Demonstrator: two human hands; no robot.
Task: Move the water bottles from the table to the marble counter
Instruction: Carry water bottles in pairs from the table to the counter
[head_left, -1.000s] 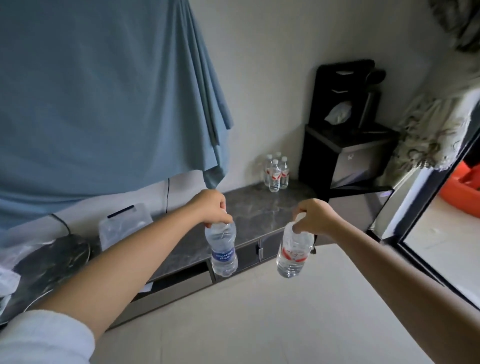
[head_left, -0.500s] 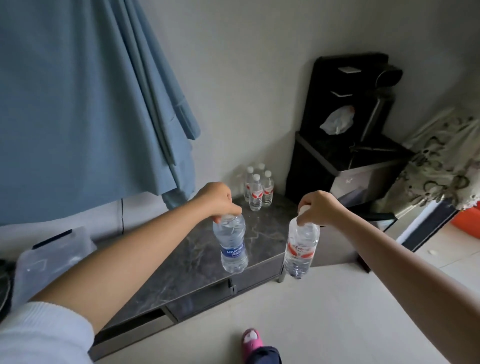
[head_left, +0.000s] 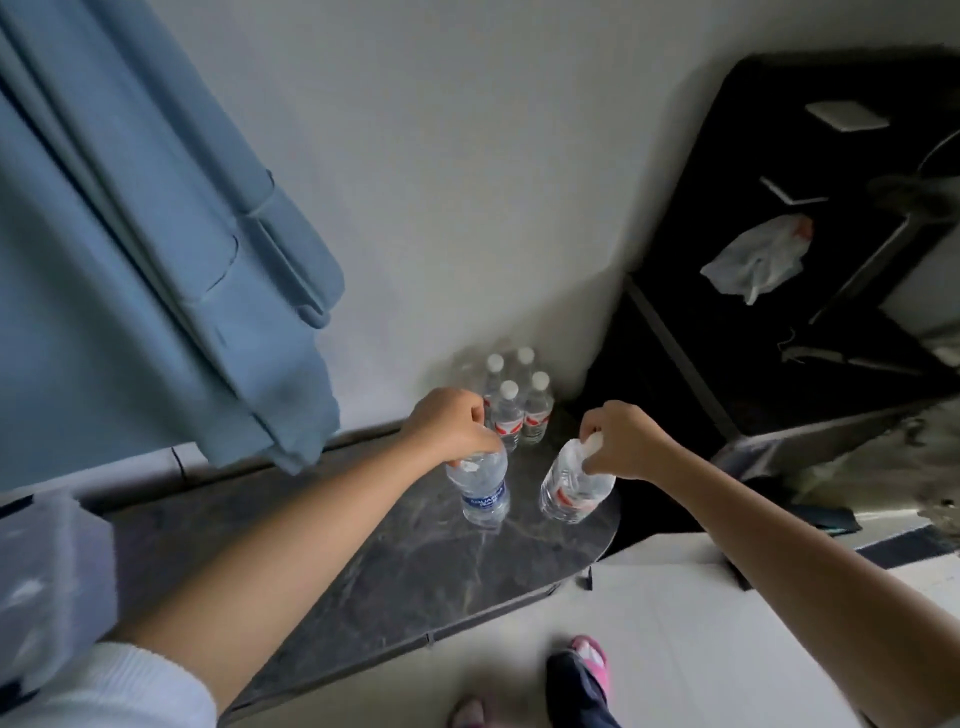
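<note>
My left hand (head_left: 451, 427) grips the top of a clear bottle with a blue label (head_left: 483, 491), upright over the dark marble counter (head_left: 395, 566). My right hand (head_left: 621, 441) holds a red-labelled bottle (head_left: 569, 488) by its neck, tilted, above the counter's right end. Whether either bottle touches the marble I cannot tell. Several red-labelled bottles (head_left: 511, 410) with white caps stand in a cluster at the back of the counter against the wall, just beyond my hands.
A blue cloth (head_left: 156, 270) hangs on the wall at left. A black cabinet (head_left: 810, 322) with a white plastic bag (head_left: 753, 260) stands right of the counter. A translucent box (head_left: 47, 587) sits at the counter's left. My feet in pink slippers (head_left: 589, 660) are on the pale floor.
I have stepped closer and both hands have carried their bottles forward and down, from over the counter's front edge to above its surface near the bottle cluster.
</note>
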